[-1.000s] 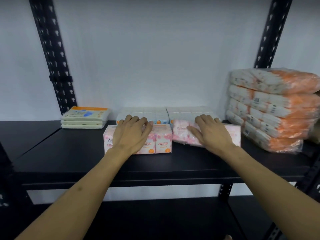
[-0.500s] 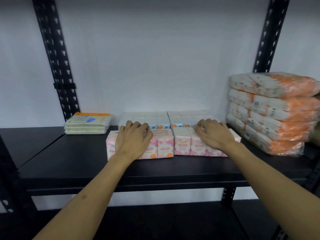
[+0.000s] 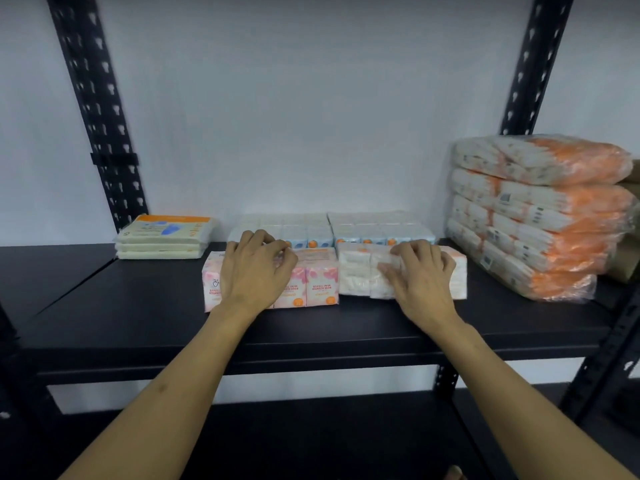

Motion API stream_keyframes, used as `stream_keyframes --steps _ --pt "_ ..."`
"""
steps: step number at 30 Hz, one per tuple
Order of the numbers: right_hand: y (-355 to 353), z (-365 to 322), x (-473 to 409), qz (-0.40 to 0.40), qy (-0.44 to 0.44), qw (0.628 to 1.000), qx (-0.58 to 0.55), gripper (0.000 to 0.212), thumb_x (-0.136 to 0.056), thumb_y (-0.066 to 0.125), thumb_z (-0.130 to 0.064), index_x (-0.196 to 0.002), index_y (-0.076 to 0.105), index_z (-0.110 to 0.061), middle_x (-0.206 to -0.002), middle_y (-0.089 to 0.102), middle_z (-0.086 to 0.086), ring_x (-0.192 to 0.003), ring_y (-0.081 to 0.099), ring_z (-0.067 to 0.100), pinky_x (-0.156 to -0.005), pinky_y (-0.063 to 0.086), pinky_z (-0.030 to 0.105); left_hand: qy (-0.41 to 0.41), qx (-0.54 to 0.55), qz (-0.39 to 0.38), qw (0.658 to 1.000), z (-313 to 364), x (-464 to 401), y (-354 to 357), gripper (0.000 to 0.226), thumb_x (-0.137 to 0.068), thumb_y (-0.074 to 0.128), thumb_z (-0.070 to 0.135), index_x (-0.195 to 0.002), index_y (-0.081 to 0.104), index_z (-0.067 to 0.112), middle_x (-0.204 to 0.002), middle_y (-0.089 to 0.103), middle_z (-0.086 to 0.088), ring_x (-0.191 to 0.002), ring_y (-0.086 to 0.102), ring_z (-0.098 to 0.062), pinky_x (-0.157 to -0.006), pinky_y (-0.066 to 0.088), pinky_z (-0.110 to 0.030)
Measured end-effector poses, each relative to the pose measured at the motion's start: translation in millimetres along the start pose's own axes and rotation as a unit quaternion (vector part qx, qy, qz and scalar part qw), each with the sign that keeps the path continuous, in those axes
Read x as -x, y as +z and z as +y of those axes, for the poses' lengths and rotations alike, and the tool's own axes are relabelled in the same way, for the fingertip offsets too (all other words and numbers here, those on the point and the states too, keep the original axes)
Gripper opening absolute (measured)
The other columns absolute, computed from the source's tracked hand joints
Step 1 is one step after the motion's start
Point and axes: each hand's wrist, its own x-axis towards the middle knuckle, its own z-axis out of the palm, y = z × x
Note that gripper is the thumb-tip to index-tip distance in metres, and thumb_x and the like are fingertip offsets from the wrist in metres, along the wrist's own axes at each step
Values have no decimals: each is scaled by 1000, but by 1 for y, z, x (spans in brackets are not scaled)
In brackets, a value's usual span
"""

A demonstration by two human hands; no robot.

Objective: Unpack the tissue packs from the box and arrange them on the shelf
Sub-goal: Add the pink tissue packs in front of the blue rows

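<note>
Tissue packs (image 3: 398, 271) sat on shelf (image 3: 311, 327) before the blue-dot row (image 3: 346, 237); your right hand (image 3: 420, 282) clamped the white block, left hand (image 3: 256, 271) pressed the rose packs (image 3: 311, 282), likely squaring the row.

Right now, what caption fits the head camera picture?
Two hands, left and right, set pink tissue packs on a black shelf.

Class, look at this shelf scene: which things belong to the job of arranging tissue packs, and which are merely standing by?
Part of the job:
left hand on the pink tissue pack
right hand on the white tissue pack
black shelf

Standing by:
blue tissue packs behind
orange stack
flat cream packs
</note>
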Motion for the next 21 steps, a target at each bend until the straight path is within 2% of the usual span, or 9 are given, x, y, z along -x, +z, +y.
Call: stream_keyframes --steps 4,9,12,14,16,17,18,19,21 --pt "-13 -3 10 -7 9 1000 2 30 -90 58 -49 -102 66 -23 -107 56 -3 -100 51 21 -91 25 36 0 6 1 1000 -2 2 -1 36 -95 48 40 -104 80 25 -101 68 4 -99 56 -21 -84 35 -36" --pt "-40 -10 3 -21 -5 1000 12 32 -102 41 -44 -90 62 -23 -87 56 -9 -86 53 18 -79 25 34 3 -6 0 1000 -2 3 -1 39 -95 45 41 -106 79 25 -103 68 3 -99 55 -21 -84 35 -37" --pt "-50 -15 -37 -76 31 997 1 32 -105 39 -42 -102 59 -18 -80 63 -2 -82 56 23 -80 31 37 5 -10 -3 1000 -1 3 -1 39 -95 46 41 -107 79 24 -103 68 3 -100 55 -21 -84 35 -37" --pt "-45 -14 -59 -137 22 989 56 41 -105 33 -49 -105 61 -17 -94 64 2 -96 57 26 -88 35 42 4 -7 -4 1000 -1 3 -1 39 -95 46 42 -107 79 24 -104 69 3 -100 55 -21 -84 35 -37" --pt "-37 -13 -67 -263 32 962 68 53 -103 24 -59 -102 61 -22 -108 60 2 -109 55 27 -95 36 45 7 -5 -3 1000 -2 3 -1 39 -95 46 42 -107 79 24 -105 69 4 -100 55 -20 -85 35 -37" --pt "-32 -12 -67 -316 47 946 53 57 -102 18 -63 -95 59 -24 -107 60 2 -109 56 28 -96 35 46 10 -6 -2 1000 -2 4 -1 38 -96 47 42 -107 79 24 -105 69 5 -100 55 -19 -85 36 -38" --pt "-29 -12 -63 -334 57 940 37 60 -101 14 -65 -90 57 -24 -104 62 1 -107 58 28 -95 34 46 12 -7 0 1000 -3 4 0 38 -97 47 42 -107 79 24 -105 68 5 -100 55 -19 -86 36 -38" --pt "-26 -10 -58 -321 59 945 29 61 -100 13 -66 -87 56 -24 -100 64 -1 -104 60 28 -95 34 46 14 -7 4 1000 -4 5 0 38 -97 47 43 -106 79 24 -105 68 5 -100 55 -19 -86 37 -38" --pt "-24 -9 -47 -246 43 967 43 61 -100 14 -67 -91 57 -24 -98 66 -2 -99 60 25 -96 33 46 21 -8 10 1000 -4 5 0 43 -99 43 48 -106 79 24 -104 67 5 -98 56 -19 -86 37 -39"
